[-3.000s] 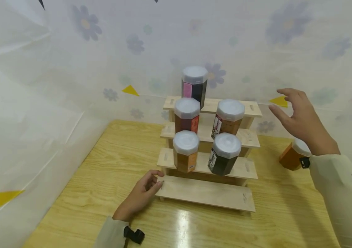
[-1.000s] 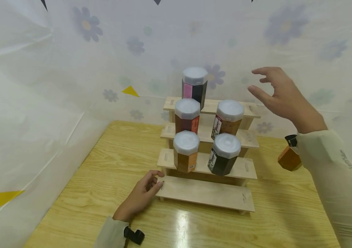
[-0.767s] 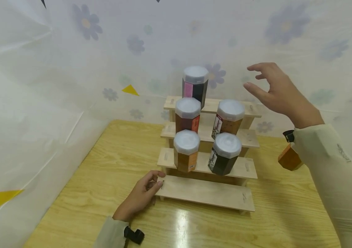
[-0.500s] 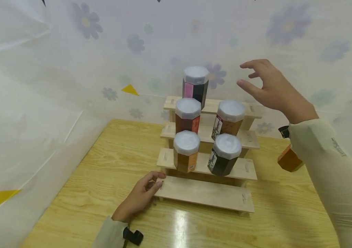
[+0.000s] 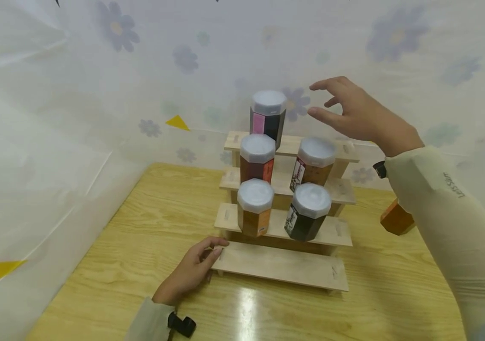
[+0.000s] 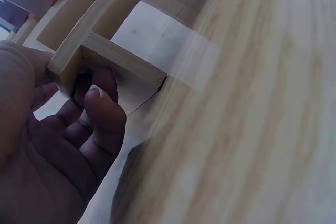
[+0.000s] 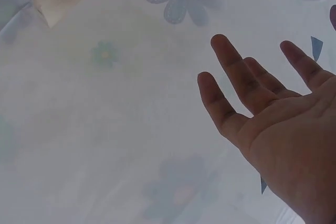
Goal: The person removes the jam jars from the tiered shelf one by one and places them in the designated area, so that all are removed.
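Note:
My left hand (image 5: 190,267) holds the left end of the lowest step of a pale wooden stepped display stand (image 5: 280,267). In the left wrist view its fingers curl round the board's end and under it. My right hand (image 5: 353,109) hangs in the air right of the topmost jar (image 5: 268,118), fingers spread, touching nothing. That dark jar has a pink label and a white lid. Below it stand a red-brown jar (image 5: 257,156) and a brown jar (image 5: 315,163). One step lower are an amber jar (image 5: 254,213) and a dark green jar (image 5: 307,213).
An orange-brown jar (image 5: 397,219) lies tilted on the wood-grain table (image 5: 148,222), partly hidden by the right sleeve. Flower-printed white sheeting (image 5: 208,61) walls in the back and sides.
From the right side, my right hand has moved left and upward, toward the topmost jar. The left hand stays on the stand, and the jars on the steps have not moved.

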A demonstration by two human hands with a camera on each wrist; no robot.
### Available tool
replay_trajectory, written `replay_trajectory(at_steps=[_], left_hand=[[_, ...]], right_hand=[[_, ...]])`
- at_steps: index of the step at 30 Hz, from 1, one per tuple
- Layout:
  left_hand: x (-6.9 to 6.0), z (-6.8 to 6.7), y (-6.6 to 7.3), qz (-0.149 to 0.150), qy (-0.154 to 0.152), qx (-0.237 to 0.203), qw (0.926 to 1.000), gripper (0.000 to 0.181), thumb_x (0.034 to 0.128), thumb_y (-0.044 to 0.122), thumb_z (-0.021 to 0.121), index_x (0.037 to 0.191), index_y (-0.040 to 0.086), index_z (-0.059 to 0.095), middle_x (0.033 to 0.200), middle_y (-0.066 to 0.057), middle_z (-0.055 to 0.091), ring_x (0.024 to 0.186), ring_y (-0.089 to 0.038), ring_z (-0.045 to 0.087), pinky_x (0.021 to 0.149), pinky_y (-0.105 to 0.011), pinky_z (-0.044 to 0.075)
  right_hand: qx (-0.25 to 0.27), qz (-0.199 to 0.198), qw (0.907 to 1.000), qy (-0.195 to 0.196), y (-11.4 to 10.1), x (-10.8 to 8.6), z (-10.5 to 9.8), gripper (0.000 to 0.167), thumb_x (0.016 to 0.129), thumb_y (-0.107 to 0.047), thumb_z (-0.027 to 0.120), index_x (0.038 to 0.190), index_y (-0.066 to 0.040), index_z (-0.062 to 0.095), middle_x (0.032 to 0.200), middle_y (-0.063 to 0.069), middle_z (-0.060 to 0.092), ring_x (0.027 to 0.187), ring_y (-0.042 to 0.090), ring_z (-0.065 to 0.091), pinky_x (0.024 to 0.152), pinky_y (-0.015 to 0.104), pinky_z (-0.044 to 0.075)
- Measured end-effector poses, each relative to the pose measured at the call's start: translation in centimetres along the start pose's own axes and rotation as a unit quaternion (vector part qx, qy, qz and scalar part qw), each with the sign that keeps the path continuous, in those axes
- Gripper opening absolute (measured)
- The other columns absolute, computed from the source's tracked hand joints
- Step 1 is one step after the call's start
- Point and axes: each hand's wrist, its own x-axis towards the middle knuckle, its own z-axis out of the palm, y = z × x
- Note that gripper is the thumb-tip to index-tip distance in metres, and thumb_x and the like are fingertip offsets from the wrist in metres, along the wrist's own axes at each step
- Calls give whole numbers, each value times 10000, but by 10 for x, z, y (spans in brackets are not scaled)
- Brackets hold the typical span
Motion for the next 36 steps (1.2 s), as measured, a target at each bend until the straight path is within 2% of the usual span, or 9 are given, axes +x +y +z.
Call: replay_trajectory(at_steps=[5,8,14,19,21,25,32,36], left_hand=[[-3,-1,-2,55,19,108,9999,286,1122,221,485,1338,78,605,1443,-157,548,830,-162,621,583,-288,553],[-5,-3,-2,41,47,145,9999,281,1121,211,485,1336,76,606,1446,-157,546,954,-191,631,634,-283,556],[-6,-2,-1,-52,25,39,10000,290,1122,225,484,1344,80,602,1438,-162,542,779,-178,601,556,-268,526],[-5,0,-1,-46,65,180,9998,290,1121,240,487,1340,97,611,1437,-135,558,982,-212,628,697,-277,555],[-5,0,-1,-41,70,200,9998,288,1121,245,488,1341,107,611,1438,-126,559,989,-216,625,699,-283,557],[-4,0,0,-26,67,199,9998,287,1121,256,487,1341,121,612,1433,-110,564,905,-213,614,611,-278,542],[-2,-2,0,21,81,291,9995,286,1121,251,488,1342,124,618,1441,-88,573,1178,-266,598,892,-297,528],[-3,-2,-1,18,104,293,9995,285,1121,249,488,1343,125,617,1447,-82,571,1260,-293,564,953,-310,502]], right_hand=[[49,-95,9999,-98,-6,11,1,754,1071,-388,566,1664,-166,156,1665,183,215,1361,486,436,1062,695,376],[69,-130,9997,-178,-11,19,2,783,1066,-402,569,1670,-176,123,1667,192,198,1419,478,363,1116,682,323],[5,-195,9995,-247,-18,32,2,782,1065,-409,569,1666,-155,136,1668,192,191,1444,465,314,1142,665,294],[-9,-276,9991,-312,-22,38,4,768,1068,-422,554,1664,-151,151,1681,167,171,1441,456,330,1140,647,312],[-22,-307,9990,-314,-24,40,5,763,1069,-425,549,1663,-151,156,1685,156,167,1442,449,338,1141,639,318],[18,-385,9987,-325,-29,44,6,751,1071,-425,547,1661,-152,170,1683,150,176,1432,445,360,1125,633,346],[108,-409,9983,-412,-37,50,10,757,1062,-446,555,1659,-165,183,1669,162,192,1410,441,400,1105,615,386],[31,-443,9979,-479,-42,53,13,750,1064,-453,551,1655,-157,197,1660,169,212,1404,433,406,1114,607,383]])
